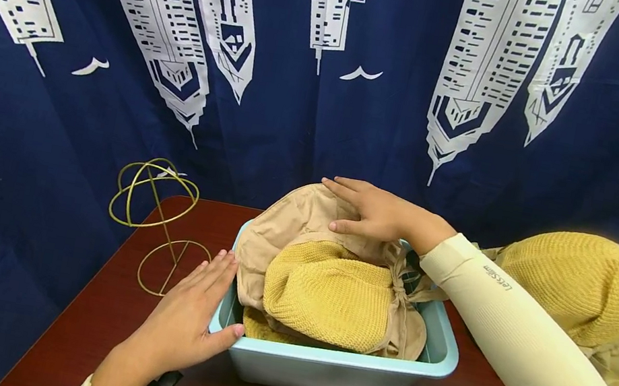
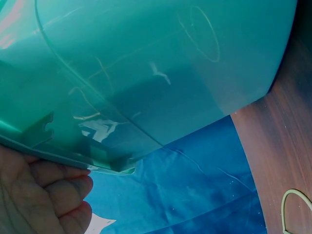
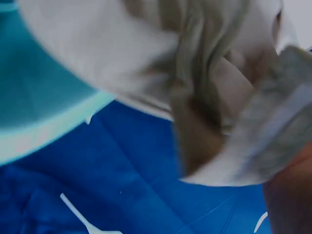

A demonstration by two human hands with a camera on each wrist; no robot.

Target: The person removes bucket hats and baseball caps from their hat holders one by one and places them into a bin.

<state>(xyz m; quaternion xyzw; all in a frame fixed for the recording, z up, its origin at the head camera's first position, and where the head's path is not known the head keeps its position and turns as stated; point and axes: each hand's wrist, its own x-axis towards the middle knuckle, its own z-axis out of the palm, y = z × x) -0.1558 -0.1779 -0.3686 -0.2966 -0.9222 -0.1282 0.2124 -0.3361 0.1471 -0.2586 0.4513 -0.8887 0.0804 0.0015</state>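
Note:
A sun hat (image 1: 332, 296) with a yellow knitted crown and a beige cloth brim lies in a light blue plastic basin (image 1: 343, 360). Its tie is knotted in a bow at the right side, and more yellow fabric shows beneath it. My left hand (image 1: 180, 318) rests at the basin's left rim with straight fingers, the thumb near the front corner. Over the back of the brim, my right hand (image 1: 386, 214) lies flat with its fingers stretched out. The right wrist view shows the beige cloth (image 3: 97, 44) close up and blurred.
Another yellow and beige hat (image 1: 577, 285) sits to the right, partly behind the right sleeve (image 1: 531, 339). A gold wire stand (image 1: 172, 242) is at the left on the red-brown table (image 1: 77, 332). A navy printed curtain (image 1: 319, 133) hangs behind the table.

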